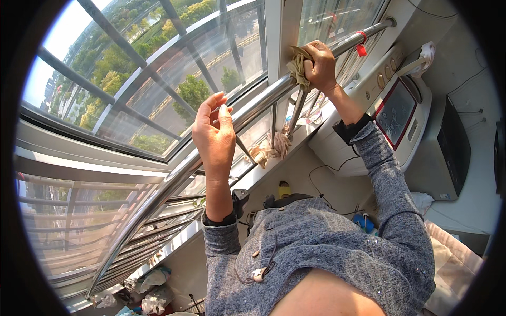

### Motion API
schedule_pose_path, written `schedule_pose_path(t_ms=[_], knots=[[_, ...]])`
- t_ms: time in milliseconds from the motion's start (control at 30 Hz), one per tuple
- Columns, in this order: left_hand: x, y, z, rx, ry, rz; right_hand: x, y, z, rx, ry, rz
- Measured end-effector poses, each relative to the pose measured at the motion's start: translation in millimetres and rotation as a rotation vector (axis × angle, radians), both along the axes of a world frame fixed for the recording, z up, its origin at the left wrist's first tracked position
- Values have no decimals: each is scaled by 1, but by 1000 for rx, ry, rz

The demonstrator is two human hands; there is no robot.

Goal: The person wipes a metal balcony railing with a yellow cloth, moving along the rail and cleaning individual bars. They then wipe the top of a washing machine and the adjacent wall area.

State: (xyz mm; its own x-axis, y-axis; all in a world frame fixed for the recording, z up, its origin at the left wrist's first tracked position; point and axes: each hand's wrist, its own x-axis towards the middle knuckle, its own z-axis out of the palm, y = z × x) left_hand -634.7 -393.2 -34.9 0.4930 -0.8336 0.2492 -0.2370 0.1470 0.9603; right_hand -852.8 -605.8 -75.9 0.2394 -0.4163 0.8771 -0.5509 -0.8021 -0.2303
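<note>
My right hand (322,67) grips a crumpled tan cloth (299,70) against the polished metal handrail (272,91), close to the white window frame. My left hand (215,134) is raised over the same rail further left, fingers loosely curled and apart, holding nothing; whether it touches the rail I cannot tell. Metal balusters (273,122) run down from the rail to the sill. Bunched pale cloths (278,145) lie around the baluster feet. A red ribbon (361,49) is tied round the rail to the right of my right hand.
Glass panes with outer bars (146,65) stand beyond the rail. A white washing machine (371,106) with a dark lid window is at the right, a grey cabinet (442,154) beside it. Cables trail near it. Plastic bags (156,298) lie at the lower left, below the curved railing.
</note>
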Motion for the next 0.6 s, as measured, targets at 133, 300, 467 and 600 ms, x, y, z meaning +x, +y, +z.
schedule_pose_path(t_ms=[133, 300, 467, 600], knots=[[0, 26, -4, -70, 43, -15, 69, 75, -6, 47, -185, 154], [-9, 53, -24, 69, 167, -378, 78, 157, -19, 624, -591, 704], [-12, 45, -67, 372, 182, -567, 28, 155, -78, 1236, -1354, 733], [-22, 22, -100, 518, 306, -595, 25, 102, -120, 1414, -1369, 511]])
